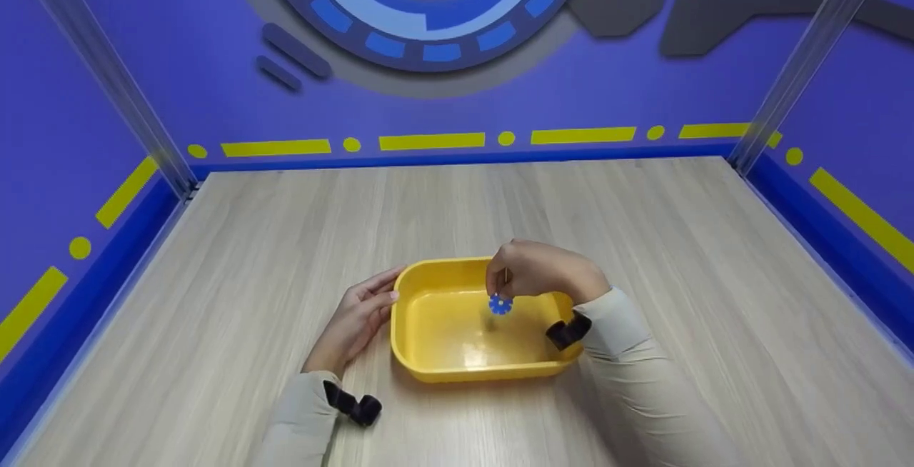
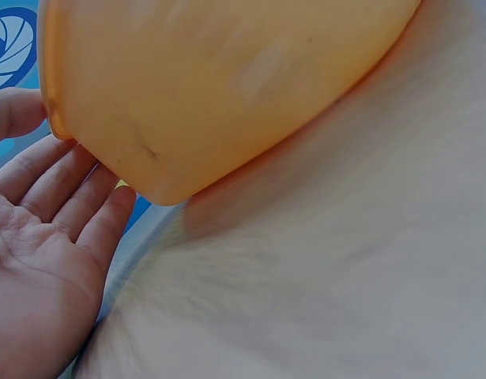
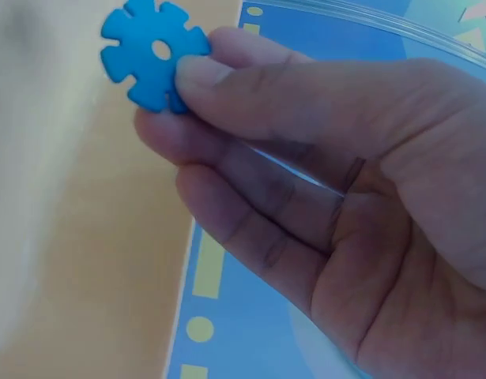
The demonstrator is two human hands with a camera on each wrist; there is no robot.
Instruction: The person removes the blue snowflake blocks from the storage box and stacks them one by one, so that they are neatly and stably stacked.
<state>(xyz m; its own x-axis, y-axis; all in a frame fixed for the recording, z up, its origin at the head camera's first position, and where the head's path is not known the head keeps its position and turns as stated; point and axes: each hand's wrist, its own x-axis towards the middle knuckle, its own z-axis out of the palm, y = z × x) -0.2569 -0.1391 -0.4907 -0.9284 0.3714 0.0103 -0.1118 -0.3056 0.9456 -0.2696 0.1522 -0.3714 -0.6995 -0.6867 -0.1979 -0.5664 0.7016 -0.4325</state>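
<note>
A yellow plastic basin point(image 1: 444, 373) stands on the wooden table. My left hand point(image 1: 355, 320) holds its left end, with the thumb at the rim and the other fingers along the outer wall; in the left wrist view those fingers point(image 2: 61, 183) lie rather straight under the lip. Over the basin, my right hand point(image 1: 546, 270) pinches a small blue notched disc point(image 1: 500, 304) between thumb and fingertips. Seen from the right wrist, the disc point(image 3: 136, 49) is round, with slots around its edge and a hole in its centre. Part of the basin's far right rim is hidden behind my right hand.
Pale wood-grain tabletop point(image 1: 285, 231) surrounds the basin. Blue panels with yellow dashes point(image 1: 432, 141) enclose the back and both sides, with metal posts point(image 1: 800, 60) at the corners. A black strap mount point(image 1: 353, 404) sits on each wrist.
</note>
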